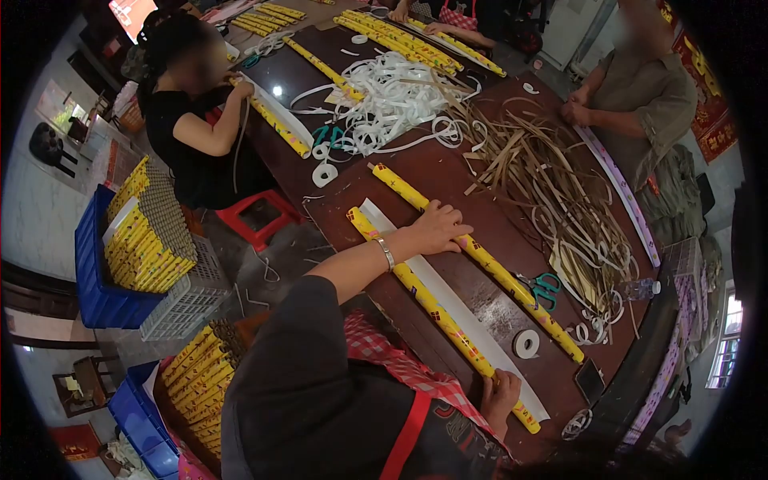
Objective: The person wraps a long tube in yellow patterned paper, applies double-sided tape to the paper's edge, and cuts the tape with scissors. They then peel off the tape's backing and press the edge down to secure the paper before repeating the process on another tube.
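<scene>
My left hand (440,228), with a metal bracelet at the wrist, has its fingers curled over a yellow patterned tube (500,276) lying on the table. Nearer to me, my right hand (502,396) grips the lower end of a second yellow tube (436,312). A strip of paper (464,316), white side up, runs along that second tube, between it and the first. Beside the tubes are a roll of white tape (526,344) and green-handled scissors (546,290). My fingertips under the near tube are partly hidden.
White ribbon scraps (392,100) and brown strips (544,176) heap on the dark table (344,204). Co-workers sit left and stand right. A phone (590,380) and bottle (640,289) lie at the right. Blue crates (100,272) of tubes and a red stool (260,220) stand left.
</scene>
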Demonstrator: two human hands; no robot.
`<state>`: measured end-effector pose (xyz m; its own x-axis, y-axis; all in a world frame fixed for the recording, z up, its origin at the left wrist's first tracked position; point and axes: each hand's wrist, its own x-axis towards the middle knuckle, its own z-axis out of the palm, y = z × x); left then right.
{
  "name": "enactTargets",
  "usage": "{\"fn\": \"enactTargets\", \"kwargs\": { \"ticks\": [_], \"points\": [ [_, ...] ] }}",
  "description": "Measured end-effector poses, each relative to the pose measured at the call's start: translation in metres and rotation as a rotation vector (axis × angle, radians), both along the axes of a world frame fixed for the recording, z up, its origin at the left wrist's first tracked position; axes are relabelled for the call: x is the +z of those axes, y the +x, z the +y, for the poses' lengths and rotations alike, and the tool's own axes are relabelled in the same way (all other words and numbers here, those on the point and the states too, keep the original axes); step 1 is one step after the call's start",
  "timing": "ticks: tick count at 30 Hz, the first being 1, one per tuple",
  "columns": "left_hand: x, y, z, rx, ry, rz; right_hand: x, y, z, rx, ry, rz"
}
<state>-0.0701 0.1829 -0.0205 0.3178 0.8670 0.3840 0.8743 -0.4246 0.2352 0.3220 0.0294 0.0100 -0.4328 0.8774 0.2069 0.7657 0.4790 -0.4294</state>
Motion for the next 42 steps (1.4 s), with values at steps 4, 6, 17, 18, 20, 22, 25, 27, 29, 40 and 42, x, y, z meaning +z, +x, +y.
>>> {"fn": "enactTargets", "kwargs": {
  "ticks": [4, 6, 17, 18, 20, 22, 25, 27, 29, 40, 42],
  "points": [
    [-0.004, -0.004, 0.008, -0.011, -0.116, -0.007, 0.000, 0.000, -0.001, -0.004, -0.003, 0.008],
    [-0.004, -0.010, 0.011, -0.034, -0.178, 0.009, -0.002, 0.001, 0.000, -0.006, 0.005, 0.002],
    [0.002, -0.034, 0.008, -0.027, -0.247, -0.061, -0.004, 0.002, 0.000, -0.015, -0.003, -0.009],
    [0.004, -0.034, 0.009, -0.026, -0.247, -0.064, -0.004, 0.002, 0.000, -0.012, -0.003, -0.002],
    [0.009, -0.036, 0.012, -0.044, -0.337, -0.030, -0.004, 0.002, -0.001, -0.007, 0.006, 0.004],
    [0.010, -0.040, 0.015, -0.065, -0.354, -0.049, -0.004, 0.001, 0.000, -0.007, 0.015, 0.012],
    [0.012, -0.044, 0.019, -0.107, -0.403, -0.063, -0.001, 0.001, -0.002, -0.029, 0.004, -0.003],
    [0.012, -0.048, 0.024, -0.127, -0.434, -0.057, 0.000, 0.000, -0.001, -0.028, -0.008, -0.003],
    [0.010, -0.051, 0.028, -0.088, -0.497, -0.100, 0.001, 0.000, -0.001, -0.030, -0.012, -0.012],
    [0.013, -0.153, -0.001, 0.466, -0.299, -0.033, 0.001, -0.002, -0.001, -0.053, -0.013, -0.001],
    [0.028, -0.155, -0.009, 0.467, -0.284, -0.014, 0.001, -0.002, -0.001, -0.052, -0.013, -0.005]
  ]
}}
